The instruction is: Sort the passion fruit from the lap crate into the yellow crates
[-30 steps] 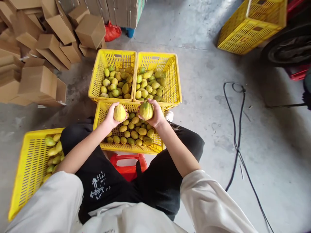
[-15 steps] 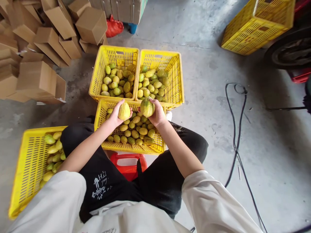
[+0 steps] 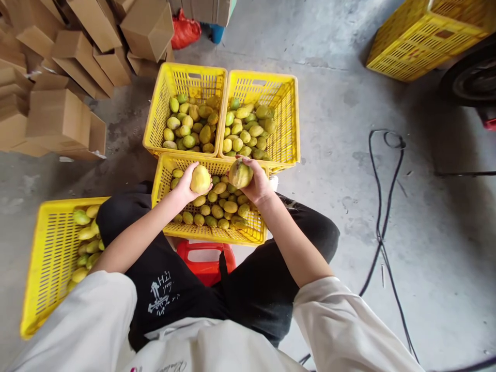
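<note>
One legible marking. A white print [image 3: 159, 297] sits on the left thigh of the black fabric shorts [image 3: 186, 281], well below the left hand [image 3: 185, 187], which grips a yellow oval fruit [image 3: 200, 179]. Its large letters read approximately "Hi!", beside a small white stick-like figure. The smaller characters beneath are too small to read. Faint grey script on the white fabric shirt [image 3: 217, 347], far below the right hand [image 3: 259, 185] gripping a green-yellow oval fruit [image 3: 240, 173], is cut off at the frame edge and illegible.
</note>
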A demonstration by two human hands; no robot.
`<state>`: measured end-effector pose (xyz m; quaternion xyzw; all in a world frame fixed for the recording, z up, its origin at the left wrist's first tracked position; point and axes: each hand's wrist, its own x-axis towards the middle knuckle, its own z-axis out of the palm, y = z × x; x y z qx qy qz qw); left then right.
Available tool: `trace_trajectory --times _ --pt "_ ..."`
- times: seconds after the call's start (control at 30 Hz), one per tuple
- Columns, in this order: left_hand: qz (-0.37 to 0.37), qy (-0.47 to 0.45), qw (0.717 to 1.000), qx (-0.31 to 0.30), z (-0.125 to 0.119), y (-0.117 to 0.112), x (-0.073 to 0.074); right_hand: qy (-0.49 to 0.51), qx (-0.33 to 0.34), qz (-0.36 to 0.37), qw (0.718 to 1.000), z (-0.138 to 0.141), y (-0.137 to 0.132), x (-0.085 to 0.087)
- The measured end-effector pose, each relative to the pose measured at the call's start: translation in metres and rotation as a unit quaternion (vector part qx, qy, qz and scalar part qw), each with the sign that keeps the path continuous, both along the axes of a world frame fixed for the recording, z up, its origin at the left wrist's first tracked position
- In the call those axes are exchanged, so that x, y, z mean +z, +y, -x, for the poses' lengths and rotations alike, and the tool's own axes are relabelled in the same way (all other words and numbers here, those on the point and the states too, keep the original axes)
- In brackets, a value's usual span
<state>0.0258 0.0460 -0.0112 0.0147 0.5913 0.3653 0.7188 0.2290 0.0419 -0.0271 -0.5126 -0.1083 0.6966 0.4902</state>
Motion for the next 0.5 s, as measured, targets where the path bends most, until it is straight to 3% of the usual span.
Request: trace_trajectory --times 0.2,0.5 --pt "0.005 0.01 1.0 0.025 -0.002 0.001 0.002 -0.046 0.009 -0.005 0.999 -0.002 -0.002 0.0" --pt "0.07 0.036 0.996 0.042 -0.011 -0.001 0.015 -0.004 0.033 0.032 0.999 -0.007 0.004 -0.002"
